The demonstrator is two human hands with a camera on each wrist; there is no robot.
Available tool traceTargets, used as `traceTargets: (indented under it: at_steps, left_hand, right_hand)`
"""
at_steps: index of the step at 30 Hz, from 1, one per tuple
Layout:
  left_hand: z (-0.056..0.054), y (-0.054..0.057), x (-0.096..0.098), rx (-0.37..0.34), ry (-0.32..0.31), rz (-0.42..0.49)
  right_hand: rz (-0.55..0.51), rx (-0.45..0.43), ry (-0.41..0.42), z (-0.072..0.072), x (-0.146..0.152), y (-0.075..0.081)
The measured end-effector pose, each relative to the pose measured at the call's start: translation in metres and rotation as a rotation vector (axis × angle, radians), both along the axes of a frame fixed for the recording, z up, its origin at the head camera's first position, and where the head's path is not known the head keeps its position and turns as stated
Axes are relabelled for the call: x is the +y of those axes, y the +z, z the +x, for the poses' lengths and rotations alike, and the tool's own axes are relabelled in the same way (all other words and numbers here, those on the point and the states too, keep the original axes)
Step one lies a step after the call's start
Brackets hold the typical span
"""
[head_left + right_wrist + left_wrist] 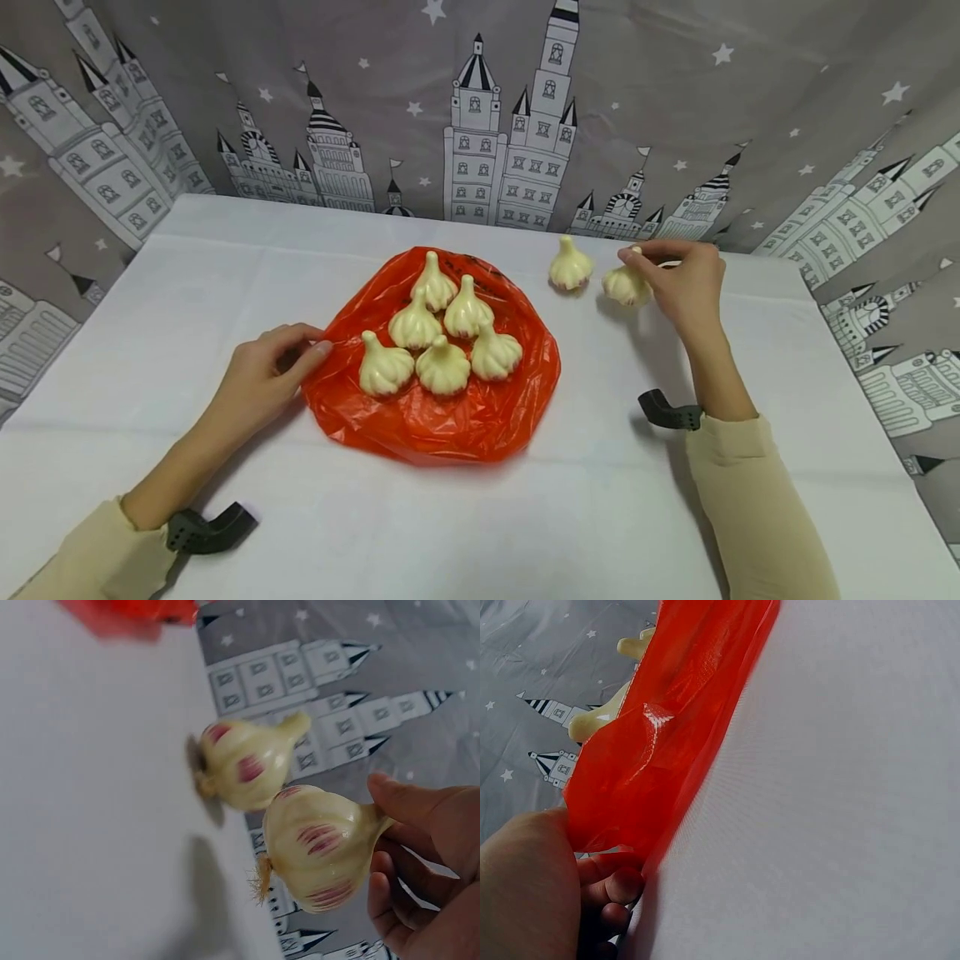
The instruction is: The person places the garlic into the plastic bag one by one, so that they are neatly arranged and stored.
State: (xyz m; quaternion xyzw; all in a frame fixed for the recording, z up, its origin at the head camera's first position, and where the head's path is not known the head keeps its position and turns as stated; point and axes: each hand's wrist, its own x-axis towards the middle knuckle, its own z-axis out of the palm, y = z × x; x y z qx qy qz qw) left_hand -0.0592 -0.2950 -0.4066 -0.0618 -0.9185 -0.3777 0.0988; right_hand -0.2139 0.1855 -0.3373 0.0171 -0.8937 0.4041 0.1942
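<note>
My left hand (264,375) pinches the left edge of a red plastic bag (420,429), which is spread on the table. On the bag several garlic bulbs (386,367) sit close together with their stems up. My right hand (686,279) pinches one garlic bulb (319,847) by its stem, at the table's far right. Left of it another garlic bulb (570,265) stands on the table. In the left wrist view, thumb and fingers (619,889) meet at the bag's edge, and two stems (600,720) show beyond the plastic.
A white cloth (465,525) covers the table. Behind its far edge hangs a grey curtain (645,100) printed with castles and stars. Black wrist mounts (210,529) sit on both forearms.
</note>
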Motion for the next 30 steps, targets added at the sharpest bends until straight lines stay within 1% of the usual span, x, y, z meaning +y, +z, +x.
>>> traceTargets:
  at_steps: [6,9,13,18,22,25,30]
  left_hand:
    - [0.003,-0.002,0.0,-0.011,0.007,-0.014]
    - [0.003,-0.001,0.001,-0.008,0.006,-0.018]
    - [0.004,0.0,0.001,-0.01,0.009,-0.027]
    - [0.004,0.0,0.0,0.0,0.009,-0.025]
    - [0.004,0.0,-0.001,0.011,0.007,-0.014]
    - [0.004,0.0,-0.001,0.012,0.007,-0.008]
    - [0.002,-0.001,0.0,0.002,0.006,-0.014]
  right_hand:
    - [-0.014,-0.061,0.039,0.016,-0.011,0.018]
    - [-0.029,-0.049,0.072,0.023,-0.017,0.026]
    - [-0.041,0.003,0.134,0.034,-0.03,0.036]
    - [-0.064,0.025,0.247,0.051,-0.051,0.049]
    - [-0.08,0.017,0.376,0.063,-0.069,0.055]
    - [-0.088,0.01,0.454,0.072,-0.081,0.058]
    - [-0.098,-0.018,0.501,0.085,-0.098,0.056]
